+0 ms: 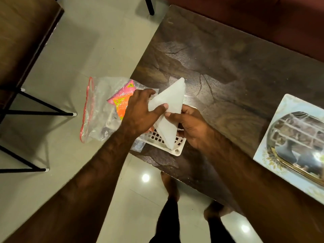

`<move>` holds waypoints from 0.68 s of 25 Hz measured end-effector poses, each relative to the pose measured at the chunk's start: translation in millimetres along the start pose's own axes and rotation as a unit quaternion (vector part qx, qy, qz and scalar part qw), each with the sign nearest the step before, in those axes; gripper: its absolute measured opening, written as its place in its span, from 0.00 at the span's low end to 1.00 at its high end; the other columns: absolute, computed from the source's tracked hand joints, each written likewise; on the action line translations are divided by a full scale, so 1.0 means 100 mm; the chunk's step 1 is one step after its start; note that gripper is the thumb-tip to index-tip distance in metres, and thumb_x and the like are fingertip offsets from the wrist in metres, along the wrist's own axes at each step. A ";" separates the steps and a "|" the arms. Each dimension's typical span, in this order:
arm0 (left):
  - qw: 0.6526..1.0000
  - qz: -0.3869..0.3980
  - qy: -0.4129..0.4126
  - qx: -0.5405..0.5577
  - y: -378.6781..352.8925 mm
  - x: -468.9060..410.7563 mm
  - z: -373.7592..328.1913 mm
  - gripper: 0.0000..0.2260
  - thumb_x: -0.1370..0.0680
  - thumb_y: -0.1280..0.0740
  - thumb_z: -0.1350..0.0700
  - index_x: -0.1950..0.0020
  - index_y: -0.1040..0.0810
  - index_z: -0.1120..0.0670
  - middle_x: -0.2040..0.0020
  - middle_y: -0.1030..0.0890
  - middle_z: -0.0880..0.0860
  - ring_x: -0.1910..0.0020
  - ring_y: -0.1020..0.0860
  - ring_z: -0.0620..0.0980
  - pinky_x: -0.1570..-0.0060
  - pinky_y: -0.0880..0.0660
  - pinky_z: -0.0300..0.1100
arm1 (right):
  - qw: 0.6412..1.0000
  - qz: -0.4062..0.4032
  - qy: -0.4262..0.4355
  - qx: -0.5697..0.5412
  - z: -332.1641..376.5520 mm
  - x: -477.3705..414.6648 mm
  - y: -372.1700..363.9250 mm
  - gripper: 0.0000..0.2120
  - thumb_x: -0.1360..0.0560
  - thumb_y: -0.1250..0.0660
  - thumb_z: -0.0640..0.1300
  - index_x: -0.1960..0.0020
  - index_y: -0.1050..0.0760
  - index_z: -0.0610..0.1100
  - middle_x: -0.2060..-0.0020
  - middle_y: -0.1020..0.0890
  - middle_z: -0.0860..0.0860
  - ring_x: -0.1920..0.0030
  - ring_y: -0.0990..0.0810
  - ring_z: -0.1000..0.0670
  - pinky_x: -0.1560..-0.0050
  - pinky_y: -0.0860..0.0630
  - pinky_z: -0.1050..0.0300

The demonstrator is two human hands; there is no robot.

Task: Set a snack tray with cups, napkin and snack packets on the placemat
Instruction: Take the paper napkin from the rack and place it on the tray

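Both hands' grip [140, 111] [191, 123] pinching napkin [168, 109] btwn them, over basket [177, 146]

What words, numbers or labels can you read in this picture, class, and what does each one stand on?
"5" on a yellow patch of the pink snack packet inside the clear zip bag.
"5", faint, on a yellow patch of the orange snack packet beside it.
Any other print on the packets is too blurred to read.
No text shows on the folded napkin, the white basket or the placemat.

napkin [168, 109]: 1 | basket [178, 146]: 1 | tray [298, 146]: 1 | placemat [273, 135]: 1 | bag [100, 109]: 1
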State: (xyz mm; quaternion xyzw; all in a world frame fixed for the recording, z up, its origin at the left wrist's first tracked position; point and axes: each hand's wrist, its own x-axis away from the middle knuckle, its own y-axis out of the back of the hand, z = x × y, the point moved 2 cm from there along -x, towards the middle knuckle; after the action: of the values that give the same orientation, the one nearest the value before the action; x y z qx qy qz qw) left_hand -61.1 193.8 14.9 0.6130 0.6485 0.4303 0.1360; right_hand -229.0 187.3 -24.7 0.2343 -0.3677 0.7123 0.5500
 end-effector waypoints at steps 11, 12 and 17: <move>0.963 0.185 -0.003 0.195 -0.81 -0.02 -1.10 0.10 0.21 0.30 0.61 0.41 0.20 0.61 0.45 0.16 0.59 0.50 0.18 0.53 0.56 0.19 0.46 | 0.996 -0.091 0.013 -0.020 0.17 0.61 1.29 0.11 0.25 0.23 0.40 0.45 0.17 0.51 0.50 0.10 0.53 0.50 0.12 0.50 0.59 0.17 0.57; 0.961 0.199 -0.015 0.191 -0.95 -0.01 -1.25 0.09 0.21 0.31 0.62 0.41 0.20 0.61 0.45 0.16 0.60 0.50 0.18 0.53 0.55 0.20 0.46 | 0.994 -0.109 0.013 -0.027 0.16 0.71 1.47 0.12 0.25 0.24 0.39 0.45 0.17 0.50 0.48 0.10 0.52 0.47 0.12 0.48 0.57 0.17 0.56; 0.946 0.271 -0.059 0.167 -1.76 0.13 -2.04 0.09 0.20 0.33 0.62 0.41 0.19 0.57 0.44 0.16 0.54 0.47 0.19 0.50 0.47 0.21 0.44 | 0.973 -0.215 0.006 -0.081 0.05 1.20 2.36 0.19 0.24 0.26 0.35 0.34 0.20 0.44 0.42 0.12 0.46 0.42 0.14 0.41 0.46 0.17 0.48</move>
State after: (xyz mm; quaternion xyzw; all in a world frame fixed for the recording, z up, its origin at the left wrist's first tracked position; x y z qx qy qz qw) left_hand -326.8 147.5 12.9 0.8038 0.5116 0.2993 -0.0515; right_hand -489.2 227.3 4.8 0.2579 -0.3620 0.5463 0.7099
